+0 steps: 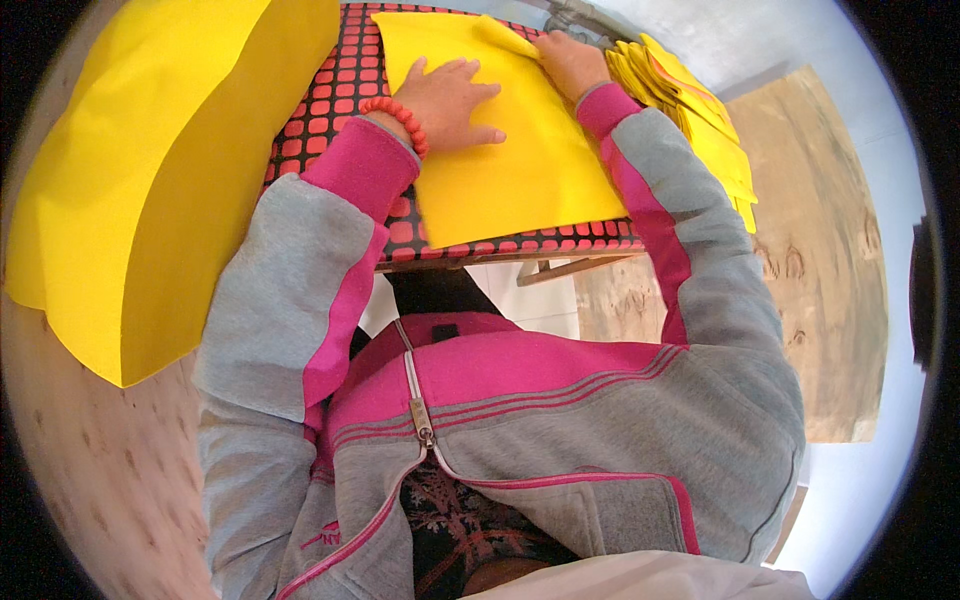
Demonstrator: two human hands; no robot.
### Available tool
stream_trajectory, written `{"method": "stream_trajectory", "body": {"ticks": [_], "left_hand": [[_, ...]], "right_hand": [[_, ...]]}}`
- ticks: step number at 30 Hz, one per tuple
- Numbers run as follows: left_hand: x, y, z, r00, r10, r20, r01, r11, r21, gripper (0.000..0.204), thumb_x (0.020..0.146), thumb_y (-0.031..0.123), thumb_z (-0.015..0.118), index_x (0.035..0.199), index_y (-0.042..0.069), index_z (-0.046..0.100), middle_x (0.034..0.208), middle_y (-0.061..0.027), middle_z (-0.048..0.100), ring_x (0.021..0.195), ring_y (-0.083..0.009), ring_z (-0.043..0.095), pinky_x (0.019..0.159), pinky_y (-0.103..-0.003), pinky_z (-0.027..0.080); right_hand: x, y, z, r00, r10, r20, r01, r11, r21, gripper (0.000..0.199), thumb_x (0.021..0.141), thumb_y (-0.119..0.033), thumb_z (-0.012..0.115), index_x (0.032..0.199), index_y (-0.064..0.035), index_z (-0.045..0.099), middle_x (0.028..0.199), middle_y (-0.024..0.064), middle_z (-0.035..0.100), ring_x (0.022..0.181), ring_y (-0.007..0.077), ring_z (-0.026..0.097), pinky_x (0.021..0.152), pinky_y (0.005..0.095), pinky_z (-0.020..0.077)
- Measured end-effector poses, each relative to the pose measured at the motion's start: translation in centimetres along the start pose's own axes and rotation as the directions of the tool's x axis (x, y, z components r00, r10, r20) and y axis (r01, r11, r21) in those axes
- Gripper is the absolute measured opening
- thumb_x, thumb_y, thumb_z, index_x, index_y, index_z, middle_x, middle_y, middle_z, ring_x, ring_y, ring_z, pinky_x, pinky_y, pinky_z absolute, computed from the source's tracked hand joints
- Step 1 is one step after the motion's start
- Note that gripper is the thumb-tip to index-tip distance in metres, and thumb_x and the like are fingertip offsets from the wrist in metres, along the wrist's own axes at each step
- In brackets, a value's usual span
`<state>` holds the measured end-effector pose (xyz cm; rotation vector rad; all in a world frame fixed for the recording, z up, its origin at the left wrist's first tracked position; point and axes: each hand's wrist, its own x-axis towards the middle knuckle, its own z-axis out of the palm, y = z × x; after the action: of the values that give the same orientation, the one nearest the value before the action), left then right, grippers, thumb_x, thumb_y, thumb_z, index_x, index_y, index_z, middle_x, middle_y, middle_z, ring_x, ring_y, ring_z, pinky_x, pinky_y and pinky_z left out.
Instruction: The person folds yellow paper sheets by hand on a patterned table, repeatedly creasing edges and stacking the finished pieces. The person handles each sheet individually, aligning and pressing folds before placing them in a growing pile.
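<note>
A yellow fabric sheet [520,170] lies flat on a small table with a red-and-black checked cover [340,85]. My left hand [450,100], with a red bead bracelet on its wrist, presses flat on the sheet with fingers spread. My right hand [570,60] holds the sheet's far corner, which is folded over [505,38]. Both forearms wear grey-and-pink sleeves.
A thick stack of large yellow sheets [140,190] rests at my left on a wooden surface. A pile of smaller folded yellow pieces [700,120] lies at the right, partly over a wooden board [820,260]. Metal parts [575,15] show beyond the table.
</note>
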<state>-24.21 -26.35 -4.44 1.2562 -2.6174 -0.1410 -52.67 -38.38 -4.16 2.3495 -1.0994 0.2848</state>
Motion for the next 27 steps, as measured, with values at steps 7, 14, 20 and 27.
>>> {"method": "stream_trajectory", "body": {"ticks": [7,14,20,27], "left_hand": [[-0.6,-0.7,0.0,0.993,-0.077,0.094,0.078,0.997,-0.009,0.071,0.087,0.060,0.060,0.142,0.015,0.053,0.150,-0.0215,0.045,0.142,-0.0363,0.040,0.111,-0.061,0.033],[-0.1,-0.9,-0.1,0.993,-0.076,0.088,0.076,0.997,0.008,0.065,0.087,0.061,0.060,0.136,0.018,0.059,0.141,-0.0166,0.051,0.138,-0.0320,0.044,0.110,-0.061,0.032],[-0.4,-0.3,-0.3,1.000,0.000,-0.029,0.001,0.999,0.037,0.071,0.089,0.062,0.059,0.143,0.016,0.054,0.151,-0.0200,0.045,0.142,-0.0349,0.041,0.116,-0.061,0.026],[-0.2,-0.1,-0.5,0.992,-0.033,0.125,0.025,0.997,0.067,0.070,0.089,0.062,0.058,0.140,0.016,0.056,0.150,-0.0184,0.046,0.141,-0.0335,0.043,0.114,-0.065,0.027]], "right_hand": [[-0.2,1.8,-1.6,0.793,0.363,0.489,-0.566,0.736,0.371,0.040,0.090,-0.038,0.073,0.120,-0.0128,0.066,0.101,0.0086,0.075,0.087,0.0227,0.074,0.077,0.0307,0.0587],[-2.4,6.2,-1.2,0.485,0.069,0.872,-0.834,-0.265,0.485,0.045,0.096,-0.037,0.068,0.124,-0.0024,0.063,0.105,0.0086,0.075,0.090,0.0168,0.073,0.079,0.0303,0.0600],[-1.8,2.1,-2.3,0.859,0.238,0.453,-0.399,0.866,0.302,0.028,0.096,-0.025,0.065,0.121,-0.0108,0.064,0.106,0.0115,0.073,0.089,0.0248,0.072,0.078,0.0363,0.0579],[-2.1,-0.9,-3.3,0.923,0.269,0.276,-0.310,0.943,0.119,0.027,0.091,-0.036,0.069,0.100,-0.0100,0.067,0.090,0.0125,0.072,0.084,0.0279,0.069,0.070,0.0413,0.0543]]}}
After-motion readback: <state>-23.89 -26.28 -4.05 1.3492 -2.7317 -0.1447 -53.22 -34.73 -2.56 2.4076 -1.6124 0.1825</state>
